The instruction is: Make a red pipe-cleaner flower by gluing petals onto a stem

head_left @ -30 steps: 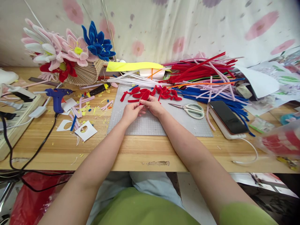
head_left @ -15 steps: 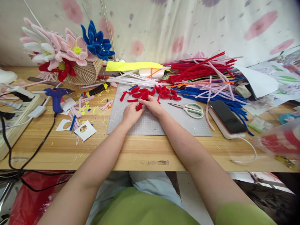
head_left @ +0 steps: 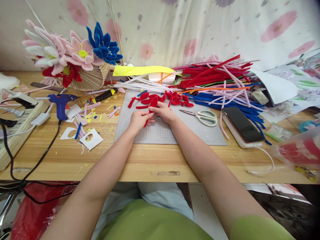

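Both of my hands meet over a grey cutting mat (head_left: 175,133) at the table's middle. My left hand (head_left: 138,120) is closed, pinching the lower stem of a red pipe-cleaner petal (head_left: 153,102). My right hand (head_left: 163,112) is closed on the same red petal from the right, its fingertips touching those of the left hand. Just beyond the hands lies a row of several finished red petals (head_left: 175,98) on the mat's far edge.
White-handled scissors (head_left: 203,116) lie right of my hands, then a phone (head_left: 242,124). A heap of pipe cleaners (head_left: 220,81) fills the back right. A blue glue gun (head_left: 60,101), paper scraps (head_left: 91,139), a power strip (head_left: 17,123) and a basket of fuzzy flowers (head_left: 75,58) are left.
My left hand has shifted slightly along the red petal's stem, which now sticks out below its fingers. My right hand has stayed nearly in place.
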Tool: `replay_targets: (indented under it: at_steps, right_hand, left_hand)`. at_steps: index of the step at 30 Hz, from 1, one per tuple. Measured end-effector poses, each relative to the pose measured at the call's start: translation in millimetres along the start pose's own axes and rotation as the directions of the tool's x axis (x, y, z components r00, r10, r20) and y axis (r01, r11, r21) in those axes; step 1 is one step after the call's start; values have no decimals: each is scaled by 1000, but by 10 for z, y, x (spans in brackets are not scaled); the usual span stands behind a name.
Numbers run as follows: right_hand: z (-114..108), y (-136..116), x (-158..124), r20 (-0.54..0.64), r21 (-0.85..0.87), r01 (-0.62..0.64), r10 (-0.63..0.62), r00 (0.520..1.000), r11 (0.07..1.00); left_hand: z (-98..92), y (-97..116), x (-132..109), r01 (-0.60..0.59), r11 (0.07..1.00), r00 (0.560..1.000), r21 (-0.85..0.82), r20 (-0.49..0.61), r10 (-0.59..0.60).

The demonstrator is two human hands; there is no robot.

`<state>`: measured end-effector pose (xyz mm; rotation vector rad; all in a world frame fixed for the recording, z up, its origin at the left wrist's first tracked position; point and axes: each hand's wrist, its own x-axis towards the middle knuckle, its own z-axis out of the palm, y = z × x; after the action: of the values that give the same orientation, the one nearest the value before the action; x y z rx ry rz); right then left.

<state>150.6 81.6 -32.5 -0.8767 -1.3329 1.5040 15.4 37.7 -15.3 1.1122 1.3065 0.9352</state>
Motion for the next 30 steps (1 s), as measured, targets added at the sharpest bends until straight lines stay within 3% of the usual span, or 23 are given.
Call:
replay_targets:
  at_steps: [5,13,23,30]
  right_hand:
    - [-49,-51,-30,139,86,-89,77,987,992]
    - [9,-6,-20,44,80,-72,68,997,994]
    - [36,19,-13,-15,48,-40,41,999,998]
    - [25,-32,-22,-72,37,5,-2,997,999]
  left_hand:
    - [-20,106,-76,143,978,983,-150,136,-123]
    - [-84,74,-12,97,972,968,-214,248,-42]
    - [46,33,-3,43,975,998,-217,46,-34]
    - [4,54,-12,95,969,983,-228,174,-55]
